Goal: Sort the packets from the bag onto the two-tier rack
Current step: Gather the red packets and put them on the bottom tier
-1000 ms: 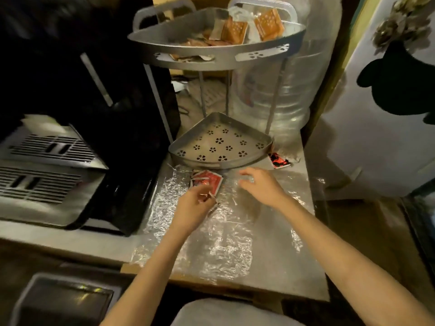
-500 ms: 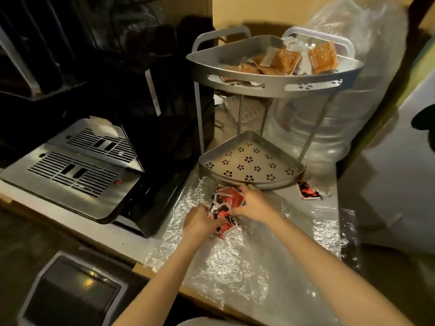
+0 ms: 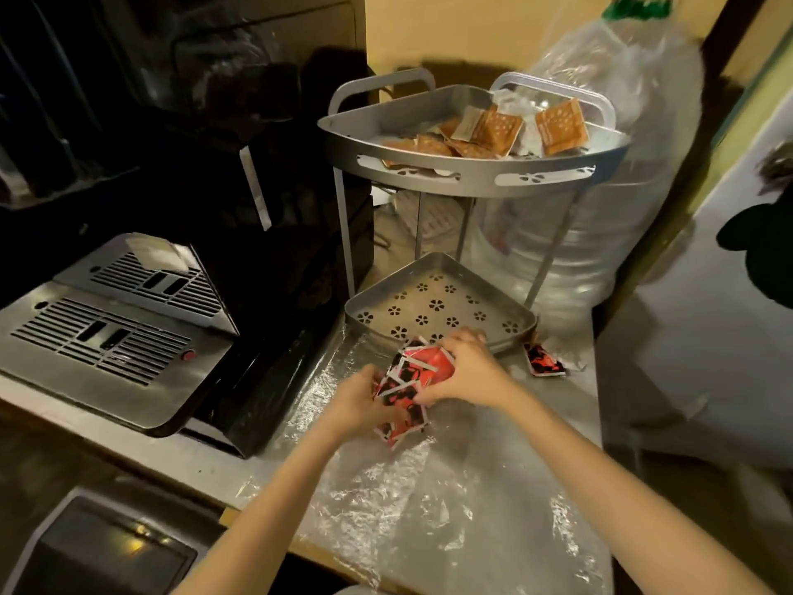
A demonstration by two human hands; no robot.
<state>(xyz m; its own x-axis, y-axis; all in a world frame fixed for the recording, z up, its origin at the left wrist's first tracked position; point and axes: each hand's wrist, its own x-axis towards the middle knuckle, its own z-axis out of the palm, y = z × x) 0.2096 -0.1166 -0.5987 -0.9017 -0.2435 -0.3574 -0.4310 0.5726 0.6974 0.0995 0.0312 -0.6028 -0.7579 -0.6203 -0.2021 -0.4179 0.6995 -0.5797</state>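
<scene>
A grey two-tier corner rack stands at the back of the counter. Its upper tier [image 3: 472,178] holds several orange packets [image 3: 497,131]. Its lower tier [image 3: 433,307], with flower-shaped holes, has nothing in it. Just in front of the lower tier, my left hand [image 3: 358,403] and my right hand [image 3: 470,371] grip a bunch of red and black packets [image 3: 414,382] between them. One more red packet [image 3: 543,360] lies on the counter to the right of the rack. A flattened clear plastic bag [image 3: 399,500] is spread under my arms.
A black coffee machine with a steel drip tray [image 3: 111,337] fills the left side. Behind the rack, a large water bottle wrapped in clear plastic [image 3: 600,216] stands. A white door [image 3: 703,337] lies right of the counter edge.
My right hand came across from the counter and closed on the red packets that my left hand was holding. The view has shifted, so the rack sits further right.
</scene>
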